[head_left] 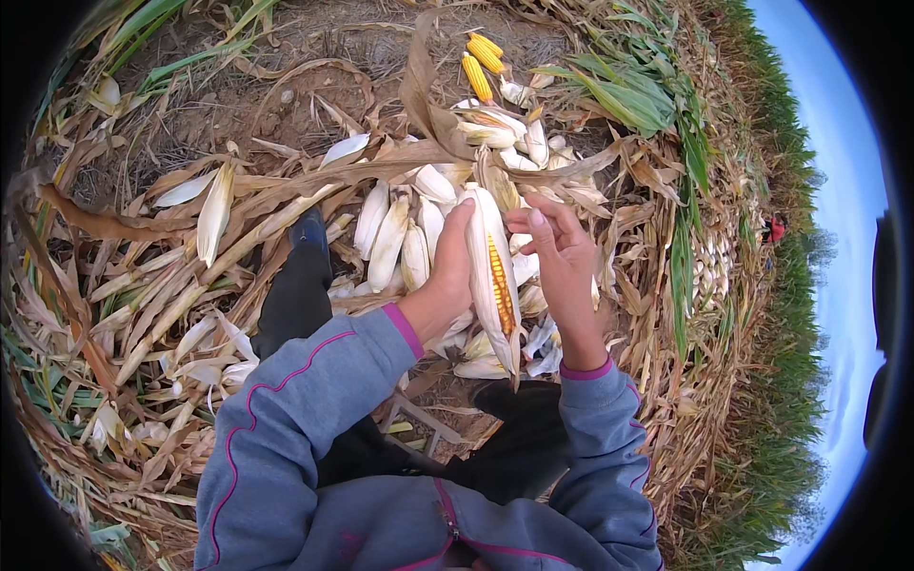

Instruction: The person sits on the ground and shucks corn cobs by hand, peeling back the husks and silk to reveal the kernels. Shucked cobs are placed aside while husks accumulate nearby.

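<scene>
An ear of corn in its pale husk (491, 278) points towards me, with the husk parted along a strip of yellow kernels. My left hand (451, 258) holds it from the left side, fingers hidden behind it. To the right of the ear is my right hand (560, 250), raised, its fingers bent and apart with nothing seen between them. Beneath and beyond both hands lies a heap of unpeeled, whitish ears (390, 239). Bare yellow cobs (476, 77) rest on the soil past the heap.
Dry corn stalks (235, 253) and husks spread at the left. Green leaves (628, 103) lie at the upper right. A small stool frame (421, 421) shows between my legs. Farther right are another pile of ears (712, 268), a person in red (774, 228) and standing corn (775, 342).
</scene>
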`<act>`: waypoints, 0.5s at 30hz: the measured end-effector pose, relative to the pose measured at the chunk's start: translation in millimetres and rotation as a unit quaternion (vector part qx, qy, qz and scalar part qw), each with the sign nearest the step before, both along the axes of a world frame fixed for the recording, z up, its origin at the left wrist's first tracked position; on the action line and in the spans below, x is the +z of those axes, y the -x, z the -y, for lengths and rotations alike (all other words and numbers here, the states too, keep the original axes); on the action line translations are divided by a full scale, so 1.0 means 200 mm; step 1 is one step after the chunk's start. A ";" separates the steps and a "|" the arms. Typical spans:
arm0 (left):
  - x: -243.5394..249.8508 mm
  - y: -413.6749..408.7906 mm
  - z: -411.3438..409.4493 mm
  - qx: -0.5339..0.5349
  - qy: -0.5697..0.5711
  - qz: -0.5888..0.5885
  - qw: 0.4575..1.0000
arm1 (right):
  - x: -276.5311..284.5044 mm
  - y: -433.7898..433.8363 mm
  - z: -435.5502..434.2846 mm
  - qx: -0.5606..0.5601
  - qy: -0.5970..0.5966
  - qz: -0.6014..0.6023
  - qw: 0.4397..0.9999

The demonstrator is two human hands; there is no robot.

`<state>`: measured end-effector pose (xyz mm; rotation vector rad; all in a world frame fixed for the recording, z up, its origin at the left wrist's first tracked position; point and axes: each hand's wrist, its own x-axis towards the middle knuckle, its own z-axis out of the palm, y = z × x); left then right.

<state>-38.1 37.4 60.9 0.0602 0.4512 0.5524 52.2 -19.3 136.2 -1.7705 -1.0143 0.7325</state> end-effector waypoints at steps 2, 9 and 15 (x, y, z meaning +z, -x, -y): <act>0.02 -0.03 0.01 -0.006 0.021 -0.061 0.998 | -0.08 -0.08 0.17 -0.019 0.038 -0.040 0.998; -0.19 -0.10 0.04 0.023 -0.034 -0.105 0.994 | -0.27 -0.10 0.43 0.043 0.154 -0.137 0.978; -0.14 -0.15 0.07 0.000 -0.060 -0.144 0.988 | -0.31 -0.15 0.50 0.054 0.093 -0.149 0.983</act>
